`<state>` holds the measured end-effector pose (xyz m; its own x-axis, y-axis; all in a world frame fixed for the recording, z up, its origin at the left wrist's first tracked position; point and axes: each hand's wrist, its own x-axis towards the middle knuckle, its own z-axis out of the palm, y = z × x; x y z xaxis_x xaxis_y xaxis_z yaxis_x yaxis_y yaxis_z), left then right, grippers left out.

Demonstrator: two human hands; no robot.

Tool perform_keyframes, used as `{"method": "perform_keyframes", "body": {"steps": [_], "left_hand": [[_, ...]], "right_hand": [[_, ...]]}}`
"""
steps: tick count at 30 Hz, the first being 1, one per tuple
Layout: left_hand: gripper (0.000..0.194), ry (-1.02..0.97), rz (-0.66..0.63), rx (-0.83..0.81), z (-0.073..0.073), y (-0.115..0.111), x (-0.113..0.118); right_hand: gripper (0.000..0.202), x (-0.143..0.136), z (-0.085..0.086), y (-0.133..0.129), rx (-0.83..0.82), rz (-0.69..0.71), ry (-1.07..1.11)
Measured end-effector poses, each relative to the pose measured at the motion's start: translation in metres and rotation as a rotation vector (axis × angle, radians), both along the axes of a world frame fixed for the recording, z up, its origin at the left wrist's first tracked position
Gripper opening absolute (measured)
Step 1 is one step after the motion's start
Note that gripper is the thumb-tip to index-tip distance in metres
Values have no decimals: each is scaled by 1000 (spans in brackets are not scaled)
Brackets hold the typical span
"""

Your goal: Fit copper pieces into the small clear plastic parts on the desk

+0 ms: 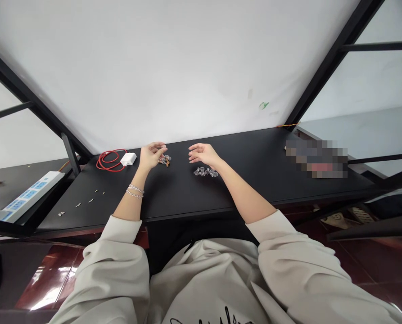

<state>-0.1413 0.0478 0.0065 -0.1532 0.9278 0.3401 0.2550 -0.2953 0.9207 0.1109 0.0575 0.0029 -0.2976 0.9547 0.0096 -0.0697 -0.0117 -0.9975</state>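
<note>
My left hand (151,155) is over the back of the black table (183,198), its thumb and fingertips drawn together in a pinch. Whatever lies between those fingertips is too small to make out. Just beside and below them is a small heap of clear and orange-brown pieces (167,161), partly hidden by the hand. My right hand (204,154) hovers to the right with fingers loosely curved and apart, nothing visible in them. Below it on the tabletop lies a cluster of small clear plastic-looking pieces (205,172).
A white charger (128,159) with a coiled red cable (101,161) sits left of my left hand. Small scraps (78,205) are scattered at the table's left. A power strip (32,195) lies farther left. Black frame posts (322,72) flank the table; a blurred item (317,157) is at right.
</note>
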Motion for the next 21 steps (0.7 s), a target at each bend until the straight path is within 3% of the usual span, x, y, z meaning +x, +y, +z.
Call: {"method": "perform_keyframes", "body": {"steps": [10, 15, 18, 21], "left_hand": [[44, -17, -17, -50, -1, -2, 1], [44, 29, 12, 8, -5, 0, 0], [43, 105, 20, 28, -8, -1, 1], [41, 171, 35, 56, -11, -1, 1]], "right_hand": [[15, 0, 1, -2, 8, -18, -50], [11, -2, 14, -10, 22, -43, -71], [7, -13, 30, -42, 57, -3, 18], [22, -24, 54, -109, 152, 257, 224]]}}
